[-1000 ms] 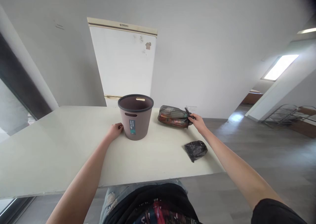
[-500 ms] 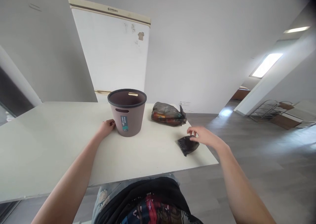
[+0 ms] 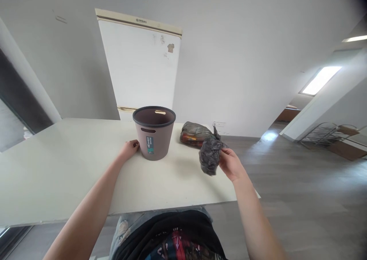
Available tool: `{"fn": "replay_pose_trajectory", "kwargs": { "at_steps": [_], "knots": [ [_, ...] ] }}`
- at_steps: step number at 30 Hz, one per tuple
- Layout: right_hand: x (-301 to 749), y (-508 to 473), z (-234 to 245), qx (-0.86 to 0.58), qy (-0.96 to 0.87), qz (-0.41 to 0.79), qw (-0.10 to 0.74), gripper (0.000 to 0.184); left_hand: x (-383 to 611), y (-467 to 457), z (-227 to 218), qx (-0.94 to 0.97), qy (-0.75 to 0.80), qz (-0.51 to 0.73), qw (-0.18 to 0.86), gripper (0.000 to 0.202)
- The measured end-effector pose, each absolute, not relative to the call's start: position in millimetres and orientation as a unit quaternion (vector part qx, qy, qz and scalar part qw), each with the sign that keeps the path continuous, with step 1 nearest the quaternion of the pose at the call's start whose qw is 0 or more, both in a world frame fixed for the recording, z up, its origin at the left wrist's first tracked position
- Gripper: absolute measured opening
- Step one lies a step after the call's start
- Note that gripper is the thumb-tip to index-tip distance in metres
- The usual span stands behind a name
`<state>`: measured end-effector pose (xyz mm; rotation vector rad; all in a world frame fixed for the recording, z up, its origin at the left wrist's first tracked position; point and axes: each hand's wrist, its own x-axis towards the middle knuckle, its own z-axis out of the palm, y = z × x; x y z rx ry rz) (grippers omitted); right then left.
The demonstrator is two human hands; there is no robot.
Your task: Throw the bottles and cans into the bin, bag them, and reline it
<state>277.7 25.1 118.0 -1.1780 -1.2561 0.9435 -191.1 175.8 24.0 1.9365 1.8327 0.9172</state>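
My right hand [image 3: 230,163] pinches a crumpled black plastic bag [image 3: 210,157] and holds it up over the right part of the white table [image 3: 137,189]. Behind it lies a larger dark see-through plastic bag [image 3: 192,133], knotted at its right end, with red and orange things inside that I cannot make out. A mauve trash can [image 3: 157,142] with a dark rim and a label stands upright at the middle of the table. My left hand [image 3: 130,150] rests on the tabletop against the can's lower left side, its fingers curled and partly hidden.
A white refrigerator [image 3: 140,61] stands behind the table against the grey wall. The table's right edge drops to a grey wooden floor [image 3: 289,187]. Far right, a metal rack [image 3: 318,135] sits on the floor near a wooden panel.
My right hand has taken hold of the small black bag and lifted it off the table. The left hand stays beside the trash can. The whole view has shifted slightly.
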Motion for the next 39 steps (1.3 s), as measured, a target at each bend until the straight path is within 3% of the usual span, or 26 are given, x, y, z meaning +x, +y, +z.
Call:
{"fn": "replay_pose_trajectory", "kwargs": {
  "at_steps": [5,13,19,21,25,28,32,39],
  "knots": [
    [230,26,121,-0.488,-0.49,0.457,0.559,0.03,-189,167,34,0.646,0.654,0.369,0.137,0.022],
    [204,28,115,-0.417,-0.384,0.57,0.594,0.031,-202,140,76,0.504,0.68,0.533,0.005,0.03],
    [193,14,114,-0.429,-0.417,0.521,0.609,0.032,-152,73,131,0.419,0.582,0.689,-0.102,0.019],
    [186,7,117,-0.422,-0.419,0.513,0.619,0.032,-107,28,149,0.491,0.527,0.694,-0.011,0.021],
    [169,-6,124,-0.387,-0.404,0.549,0.621,0.029,-24,-39,156,0.666,0.501,0.489,0.257,0.022],
    [160,-10,124,-0.352,-0.365,0.605,0.614,0.027,2,-43,137,0.659,0.505,0.469,0.3,0.041],
    [167,-4,124,-0.321,-0.286,0.64,0.637,0.028,-11,-26,119,0.673,0.483,0.461,0.317,0.01],
    [204,0,130,-0.295,-0.231,0.61,0.699,0.024,-54,-36,135,0.611,0.5,0.547,0.278,0.028]
  ]
}}
